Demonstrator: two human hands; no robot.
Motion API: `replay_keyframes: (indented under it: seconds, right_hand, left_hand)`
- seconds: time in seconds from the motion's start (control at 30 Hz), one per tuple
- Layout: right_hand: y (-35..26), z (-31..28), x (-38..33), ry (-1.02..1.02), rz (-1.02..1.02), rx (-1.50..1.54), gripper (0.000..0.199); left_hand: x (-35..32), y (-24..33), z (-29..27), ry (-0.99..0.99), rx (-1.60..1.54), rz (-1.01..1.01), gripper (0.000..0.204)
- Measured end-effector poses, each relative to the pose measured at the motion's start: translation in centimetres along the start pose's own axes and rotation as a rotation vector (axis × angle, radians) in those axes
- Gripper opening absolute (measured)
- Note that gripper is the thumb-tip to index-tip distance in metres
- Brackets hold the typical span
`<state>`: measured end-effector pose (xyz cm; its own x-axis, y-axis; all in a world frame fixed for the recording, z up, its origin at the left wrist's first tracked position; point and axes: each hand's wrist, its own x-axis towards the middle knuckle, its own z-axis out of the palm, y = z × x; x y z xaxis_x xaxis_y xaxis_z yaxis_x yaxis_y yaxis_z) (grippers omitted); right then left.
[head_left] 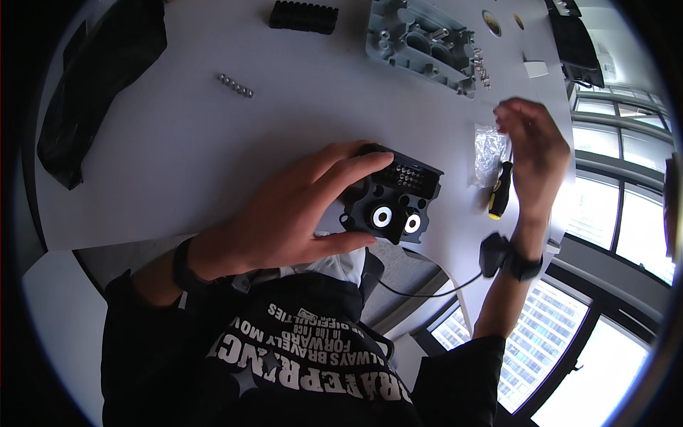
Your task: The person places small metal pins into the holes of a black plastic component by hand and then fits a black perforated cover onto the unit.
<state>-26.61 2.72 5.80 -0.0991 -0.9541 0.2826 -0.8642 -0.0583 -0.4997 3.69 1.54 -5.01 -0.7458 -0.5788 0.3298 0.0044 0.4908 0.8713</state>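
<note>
Black bag (107, 85), one, far left on the table (192, 149). Next, one short row of small metal pieces (235, 85); too small for a sure count. Left hand (288, 203): reaches in from lower left, fingers over the top edge of the black part, thumb along its lower edge, gripping it. One black block (304, 17) at the far side. Black part (397, 196), one, at the near table edge: two white rings (389, 216), plus metal pins (407, 176) in its pocket, count unclear. One grey housing (425, 68) beyond it, loose metal bits (482, 69) just right. Then one clear bag (486, 153), two round discs (491, 23), one yellow-black screwdriver (501, 191). Right hand (533, 146): raised beside the screwdriver, fingers bent toward the left, a bit blurred; can't tell if it's pinching anything.
</note>
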Motion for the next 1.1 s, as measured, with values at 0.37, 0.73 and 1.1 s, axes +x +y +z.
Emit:
replay_keyframes:
  seconds: [0.37,0.73,1.1]
  right_hand:
    - [-5.9,4.2,-4.6,-0.127,-0.450,-0.069,0.022]
    - [-5.7,3.9,-3.6,-0.281,-0.413,-0.002,0.021]
    - [8.1,0.1,3.2,-0.126,0.037,-0.314,0.040]
  left_hand:
    - [-0.1,-0.4,0.3,0.032,0.019,0.044,0.084]
    - [0.2,0.0,-0.2,-0.017,0.022,-0.006,0.082]
    - [0.1,0.3,-0.2,0.010,0.063,0.034,0.081]
